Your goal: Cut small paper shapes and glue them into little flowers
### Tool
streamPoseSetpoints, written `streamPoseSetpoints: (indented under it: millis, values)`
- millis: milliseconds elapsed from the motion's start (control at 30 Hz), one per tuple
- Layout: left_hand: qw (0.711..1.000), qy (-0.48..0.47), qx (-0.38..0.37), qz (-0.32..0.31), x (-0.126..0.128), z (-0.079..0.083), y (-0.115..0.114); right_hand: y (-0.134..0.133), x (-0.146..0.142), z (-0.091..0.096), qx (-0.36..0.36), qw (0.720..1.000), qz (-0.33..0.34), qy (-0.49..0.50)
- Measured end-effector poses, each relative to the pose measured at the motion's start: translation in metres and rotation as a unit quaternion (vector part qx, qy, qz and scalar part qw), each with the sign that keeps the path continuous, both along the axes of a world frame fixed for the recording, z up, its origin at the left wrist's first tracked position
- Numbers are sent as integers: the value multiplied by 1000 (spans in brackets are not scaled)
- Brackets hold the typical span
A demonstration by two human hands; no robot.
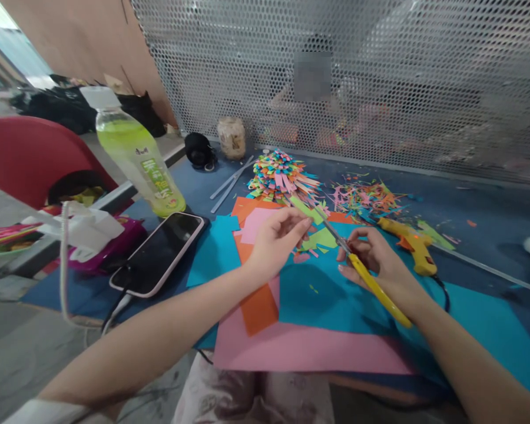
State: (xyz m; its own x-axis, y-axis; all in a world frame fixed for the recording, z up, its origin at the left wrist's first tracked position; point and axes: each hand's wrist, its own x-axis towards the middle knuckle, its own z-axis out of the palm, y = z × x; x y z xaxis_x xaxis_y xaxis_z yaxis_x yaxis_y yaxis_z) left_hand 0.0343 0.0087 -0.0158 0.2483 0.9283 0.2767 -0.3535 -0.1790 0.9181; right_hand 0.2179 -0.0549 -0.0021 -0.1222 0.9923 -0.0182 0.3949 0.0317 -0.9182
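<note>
My left hand (279, 238) is closed on a strip of light green paper (307, 207), pinched between thumb and fingers. In my right hand (375, 259) is a pair of scissors with yellow handles (377, 288); the blades point up and left and meet the green strip. Beneath both hands lie overlapping sheets: a blue sheet (331, 294), a pink sheet (300, 350) and an orange sheet (258, 309). Green paper scraps (320, 240) rest on the blue sheet. Beyond my hands stands a cone of many-coloured paper strips (278, 174).
Cut paper bits (366, 197) lie heaped at the back, near a yellow glue gun (410, 242) with a cord. At left are a phone (159, 253), a drink bottle (135, 156) and a white charger (92, 229). A perforated metal panel (229, 65) closes the far side.
</note>
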Motion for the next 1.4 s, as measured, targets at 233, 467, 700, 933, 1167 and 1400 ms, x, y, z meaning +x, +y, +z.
streamPoseSetpoints:
  millis: [233,467,700,933,1167,1400]
  values:
    - [1000,-1,21,-15,0,-2,0,-2,-2,5,-28,1000,10,1]
    - [1000,8,22,-4,-2,5,-1,-1,-1,4,-26,999,11,16]
    - [1000,18,-3,-7,-3,6,-2,-1,0,3,-19,1000,12,5]
    - [1000,18,9,3,-2,5,-2,0,1,2,-23,1000,0,-3]
    - [999,40,8,3,-2,6,-3,-1,-1,4,-22,1000,-6,-8]
    - [1000,29,9,5,-2,5,-2,-1,-1,5,-26,1000,-3,-11]
